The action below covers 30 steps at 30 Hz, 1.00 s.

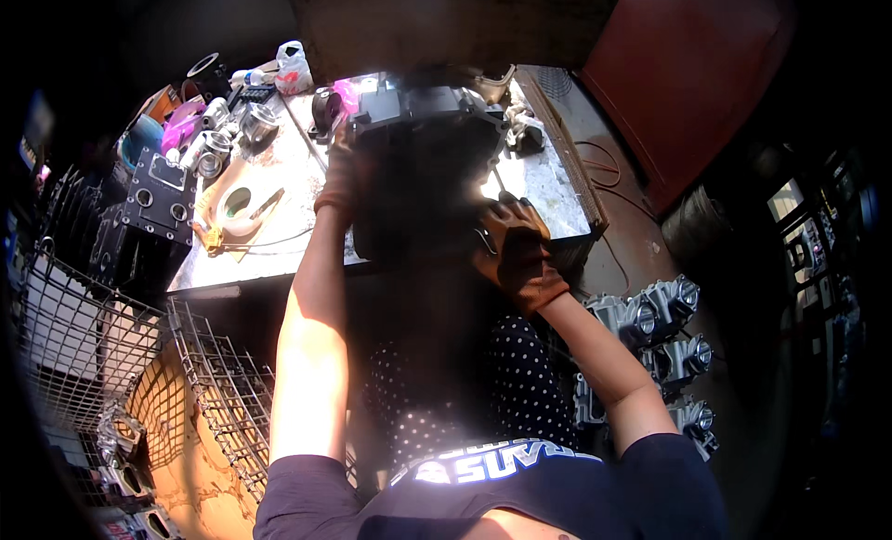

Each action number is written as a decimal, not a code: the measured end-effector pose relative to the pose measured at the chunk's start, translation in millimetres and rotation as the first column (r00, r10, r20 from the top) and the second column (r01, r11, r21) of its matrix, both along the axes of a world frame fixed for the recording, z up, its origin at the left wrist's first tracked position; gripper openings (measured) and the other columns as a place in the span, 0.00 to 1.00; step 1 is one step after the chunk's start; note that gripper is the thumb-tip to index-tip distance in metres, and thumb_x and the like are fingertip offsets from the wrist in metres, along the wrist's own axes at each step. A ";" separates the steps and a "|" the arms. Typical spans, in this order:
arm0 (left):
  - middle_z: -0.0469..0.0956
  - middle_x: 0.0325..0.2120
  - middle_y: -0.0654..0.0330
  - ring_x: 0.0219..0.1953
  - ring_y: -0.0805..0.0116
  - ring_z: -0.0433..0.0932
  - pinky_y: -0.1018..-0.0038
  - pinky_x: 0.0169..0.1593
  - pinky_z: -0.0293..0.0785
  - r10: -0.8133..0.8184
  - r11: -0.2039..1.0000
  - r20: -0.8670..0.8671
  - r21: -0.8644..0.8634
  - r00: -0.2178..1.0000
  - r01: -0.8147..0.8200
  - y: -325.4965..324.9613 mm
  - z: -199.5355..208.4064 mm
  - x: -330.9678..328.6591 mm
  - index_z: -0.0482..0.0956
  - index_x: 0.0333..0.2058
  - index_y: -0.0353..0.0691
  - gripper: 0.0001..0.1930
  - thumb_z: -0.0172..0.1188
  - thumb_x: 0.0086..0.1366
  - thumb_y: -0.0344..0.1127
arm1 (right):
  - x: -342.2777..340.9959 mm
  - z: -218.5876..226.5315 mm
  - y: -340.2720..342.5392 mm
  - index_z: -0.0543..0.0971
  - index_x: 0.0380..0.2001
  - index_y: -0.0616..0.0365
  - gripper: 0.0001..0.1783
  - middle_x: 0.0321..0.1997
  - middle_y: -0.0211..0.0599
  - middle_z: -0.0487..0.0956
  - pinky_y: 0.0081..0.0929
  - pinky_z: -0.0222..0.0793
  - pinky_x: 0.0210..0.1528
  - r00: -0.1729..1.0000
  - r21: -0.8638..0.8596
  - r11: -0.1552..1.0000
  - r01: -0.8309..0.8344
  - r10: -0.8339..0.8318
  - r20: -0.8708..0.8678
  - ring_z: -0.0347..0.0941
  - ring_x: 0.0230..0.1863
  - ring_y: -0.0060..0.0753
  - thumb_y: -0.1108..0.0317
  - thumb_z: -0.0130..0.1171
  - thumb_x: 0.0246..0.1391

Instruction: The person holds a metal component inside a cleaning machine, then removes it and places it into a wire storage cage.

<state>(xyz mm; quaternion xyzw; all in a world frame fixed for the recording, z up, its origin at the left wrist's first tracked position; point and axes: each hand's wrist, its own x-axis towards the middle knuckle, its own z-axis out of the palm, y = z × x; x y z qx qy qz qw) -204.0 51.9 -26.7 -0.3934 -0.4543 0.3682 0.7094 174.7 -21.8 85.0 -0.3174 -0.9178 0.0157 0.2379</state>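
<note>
A large metal housing [429, 101] stands in front of me at the workbench's near edge. Its upper rim is bright grey, and deep shadow hides most of its body. My left hand [338, 179], in a brown work glove, is closed on the housing's left side, its fingers partly lost in the shade. By the lower right side of the housing is my right hand [518, 247], in an orange-brown glove with dark patches. Its fingers are bent and closed; a thin rod shows just above them, but what they hold is unclear.
The workbench [307, 247] carries a tape roll [243, 211], round metal parts [258, 124], a black block with holes [158, 201] and a plastic bag [294, 71]. Wire baskets [218, 382] stand at left. Several metal castings [641, 317] sit low at right, near a cable [609, 168].
</note>
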 end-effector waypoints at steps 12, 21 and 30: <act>0.75 0.45 0.59 0.49 0.64 0.71 0.66 0.56 0.59 -0.170 0.966 0.799 0.021 0.577 0.256 -40.9 68.2 65.8 0.73 0.45 0.45 0.14 0.47 0.60 0.30 | -32.2 -67.0 -29.3 0.81 0.29 0.58 0.21 0.36 0.35 0.75 0.36 0.66 0.45 0.948 0.216 0.972 -0.097 0.023 0.319 0.69 0.42 0.36 0.50 0.52 0.50; 0.79 0.38 0.61 0.42 0.66 0.75 0.71 0.50 0.65 -0.229 0.671 0.233 0.742 -0.945 0.020 -23.7 66.9 69.9 0.73 0.43 0.41 0.12 0.52 0.61 0.35 | -68.0 -61.6 -32.0 0.77 0.34 0.59 0.21 0.38 0.49 0.75 0.44 0.65 0.47 0.994 -0.165 0.984 -0.072 0.085 0.073 0.71 0.43 0.47 0.53 0.57 0.41; 0.78 0.33 0.63 0.35 0.74 0.74 0.75 0.40 0.70 -0.195 0.634 0.208 0.773 -0.959 0.039 9.2 14.2 2.2 0.72 0.42 0.38 0.13 0.57 0.57 0.29 | -83.8 -122.5 11.0 0.75 0.43 0.57 0.22 0.48 0.43 0.72 0.40 0.57 0.56 0.936 -0.006 0.963 -0.268 0.261 0.237 0.66 0.52 0.42 0.52 0.50 0.50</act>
